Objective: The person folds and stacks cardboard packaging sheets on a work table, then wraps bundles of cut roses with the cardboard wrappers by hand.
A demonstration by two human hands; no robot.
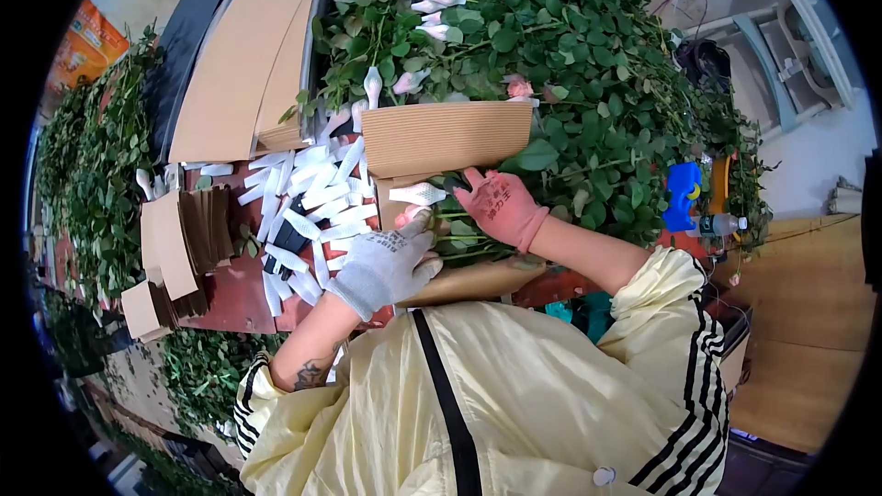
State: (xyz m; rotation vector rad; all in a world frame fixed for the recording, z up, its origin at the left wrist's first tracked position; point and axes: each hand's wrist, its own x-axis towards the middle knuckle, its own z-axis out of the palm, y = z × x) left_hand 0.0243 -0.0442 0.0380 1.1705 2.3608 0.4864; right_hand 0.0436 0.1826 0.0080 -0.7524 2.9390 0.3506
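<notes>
My left hand point(386, 262), in a grey-white glove, curls its fingers over a pink rose point(406, 217), with the thumb lower down by the stems. Above it lies another bloom in a white mesh sleeve point(418, 194). Green rose stems point(464, 237) run rightward from the blooms over a brown cardboard wrap. My right hand point(501, 209), in a pink glove with dark print, is over the stems; its thumb and forefinger are spread, and the other fingertips are partly hidden. Behind both hands the wrap's corrugated flap point(447, 138) stands up.
White mesh sleeves point(317, 197) lie heaped on the red table point(239, 289) at left. Beside them are stacked cardboard pieces point(175, 253). Large cardboard sheets point(243, 55) lean farther back. Leafy roses point(570, 46) cover the back and right; a plastic bottle point(719, 224) is at right.
</notes>
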